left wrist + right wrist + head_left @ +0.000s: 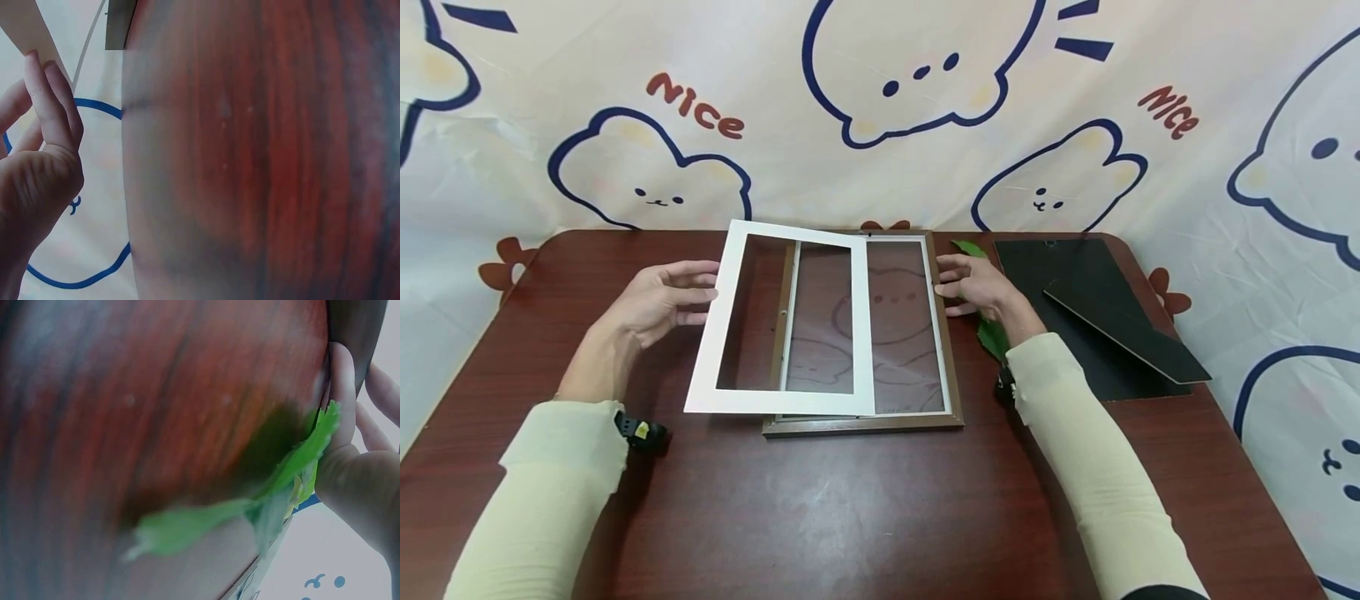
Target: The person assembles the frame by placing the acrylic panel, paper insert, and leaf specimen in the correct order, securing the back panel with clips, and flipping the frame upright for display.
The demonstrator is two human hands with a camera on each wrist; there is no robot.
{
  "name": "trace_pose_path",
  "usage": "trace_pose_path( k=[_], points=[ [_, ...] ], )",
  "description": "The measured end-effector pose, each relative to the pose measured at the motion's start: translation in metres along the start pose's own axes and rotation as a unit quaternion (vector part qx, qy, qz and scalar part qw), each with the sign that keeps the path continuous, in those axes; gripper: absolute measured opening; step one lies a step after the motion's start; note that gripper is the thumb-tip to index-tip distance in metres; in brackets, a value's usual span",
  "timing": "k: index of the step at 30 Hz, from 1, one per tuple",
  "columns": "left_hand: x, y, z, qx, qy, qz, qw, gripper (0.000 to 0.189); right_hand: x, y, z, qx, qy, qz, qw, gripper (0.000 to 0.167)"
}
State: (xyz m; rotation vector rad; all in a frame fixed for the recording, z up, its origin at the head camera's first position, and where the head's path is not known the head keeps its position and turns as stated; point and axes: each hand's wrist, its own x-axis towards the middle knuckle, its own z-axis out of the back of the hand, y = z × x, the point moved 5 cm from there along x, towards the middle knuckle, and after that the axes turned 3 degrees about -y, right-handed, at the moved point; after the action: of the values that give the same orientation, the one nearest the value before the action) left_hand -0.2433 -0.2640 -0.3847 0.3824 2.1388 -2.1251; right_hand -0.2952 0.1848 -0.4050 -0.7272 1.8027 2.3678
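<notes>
In the head view, a white mat board (700, 367) with a rectangular window lies slanted across a brown picture frame (865, 427), its left side raised. My left hand (658, 300) holds the mat at its left edge with the fingertips; in the left wrist view, the fingers (50, 106) reach up to its corner. The frame lies on the table with a clear reflective pane (901, 325) and white inner border. My right hand (981, 287) touches the frame's right side with extended fingers. Green leaves (992, 336) lie beside and partly under that hand; the right wrist view shows them close.
At the right of the dark red table (850, 517), a black backing board (1030, 258) lies flat. Its stand flap (1127, 333) slants up to the right. A patterned cloth (880, 183) hangs behind the table and along the sides.
</notes>
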Motion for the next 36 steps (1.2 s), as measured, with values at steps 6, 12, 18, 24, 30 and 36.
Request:
trace_pose_path(
  k=[6,12,18,24,30,36],
  points=[
    [0.0,0.001,-0.004,0.004,0.005,0.003,1.0,0.035,-0.001,0.0,0.0,0.0,-0.001,0.0,1.0,0.065],
    [0.002,0.002,-0.005,0.0,0.009,0.004,0.9999,0.04,-0.002,0.0,0.0,-0.002,-0.001,0.001,1.0,0.065],
    [0.003,0.003,-0.005,0.004,0.006,0.006,1.0,0.042,0.0,0.0,-0.001,-0.004,-0.002,-0.001,1.0,0.065],
    [0.003,0.002,-0.008,-0.001,0.008,0.005,1.0,0.043,0.001,0.0,-0.001,-0.005,-0.001,0.0,1.0,0.065],
    [0.002,0.002,-0.013,-0.013,0.019,0.009,0.9997,0.045,0.0,0.0,-0.002,-0.002,-0.001,-0.002,1.0,0.065],
    [0.003,0.003,-0.015,-0.002,0.017,0.004,0.9998,0.048,0.001,-0.002,-0.001,-0.001,0.0,-0.002,1.0,0.065]
  ],
)
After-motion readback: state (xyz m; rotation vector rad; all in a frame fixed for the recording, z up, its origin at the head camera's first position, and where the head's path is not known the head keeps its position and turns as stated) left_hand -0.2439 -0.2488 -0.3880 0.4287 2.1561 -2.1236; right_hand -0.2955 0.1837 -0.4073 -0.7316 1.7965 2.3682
